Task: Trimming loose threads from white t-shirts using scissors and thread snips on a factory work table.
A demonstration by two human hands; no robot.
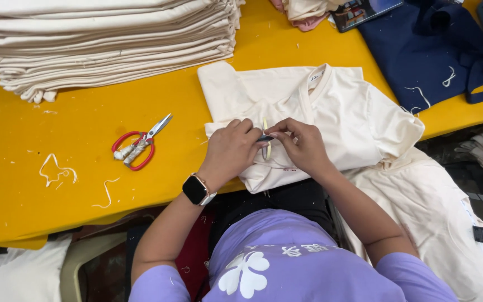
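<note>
My left hand (231,150) and right hand (303,146) are pinched shut together on a small dark tool (265,138), resting on the folded cream t-shirt (331,112) right under them. Red-handled scissors (139,144) lie off left on the yellow table (85,123).

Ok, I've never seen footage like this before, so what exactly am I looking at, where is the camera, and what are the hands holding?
One camera, worn on a person's head, looks down at their own two bare hands over a yellow table. The left hand, with a watch on its wrist, and the right hand meet on a folded cream shirt. Together they pinch a small dark tool and a thin pale strip; what the tool is, I cannot tell. Red-handled scissors lie to the left, untouched. A stack of folded cream cloth sits at the top left, a navy garment at the top right, and loose thread scraps are scattered about.
</note>
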